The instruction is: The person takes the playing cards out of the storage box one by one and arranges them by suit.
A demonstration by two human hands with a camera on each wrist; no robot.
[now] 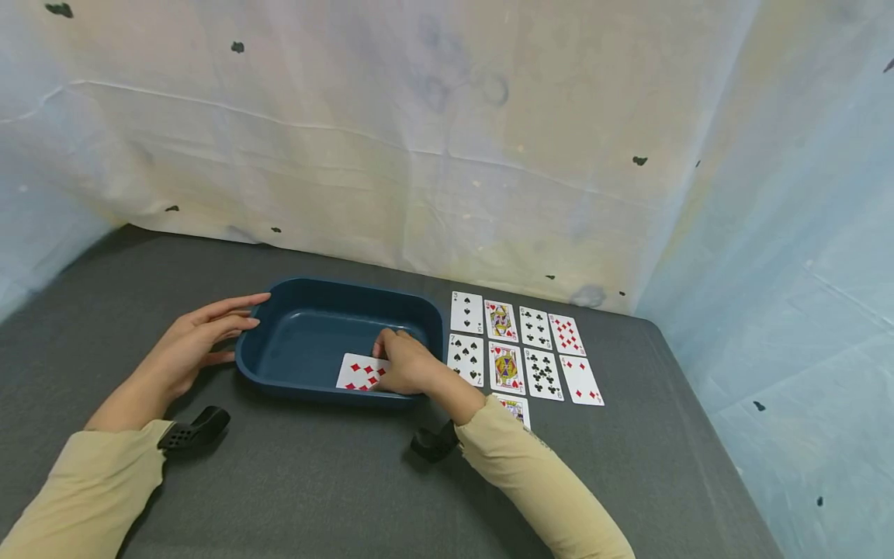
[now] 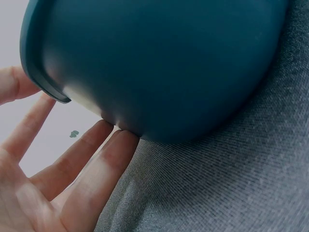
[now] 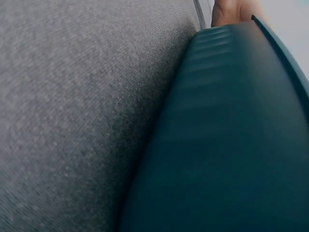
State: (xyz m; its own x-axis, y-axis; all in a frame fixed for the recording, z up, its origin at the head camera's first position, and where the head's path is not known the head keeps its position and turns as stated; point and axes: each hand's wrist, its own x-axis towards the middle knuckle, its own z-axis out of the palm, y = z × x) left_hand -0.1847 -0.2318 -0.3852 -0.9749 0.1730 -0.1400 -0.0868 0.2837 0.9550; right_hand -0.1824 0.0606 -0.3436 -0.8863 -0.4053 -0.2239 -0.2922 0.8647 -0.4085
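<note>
A dark blue rectangular basin (image 1: 307, 341) stands on the grey cloth. My left hand (image 1: 195, 341) is at its left end, fingers extended, with the fingertips at the rim and outer wall. The left wrist view shows those fingers (image 2: 91, 181) against the outside of the basin (image 2: 159, 72). My right hand (image 1: 405, 362) reaches over the near rim into the basin and pinches a playing card (image 1: 359, 373) with red diamonds, tilted near the front wall. The right wrist view holds the basin's outer side (image 3: 207, 135) but hides the right hand's fingers.
Right of the basin, face-up playing cards lie in neat rows, among them a spade card (image 1: 466, 313), a jack of hearts (image 1: 507, 368) and a diamond card (image 1: 581, 380). A picture card (image 1: 515, 407) below them is partly covered by the right sleeve (image 1: 531, 481). A pale curtain (image 1: 419, 155) hangs behind.
</note>
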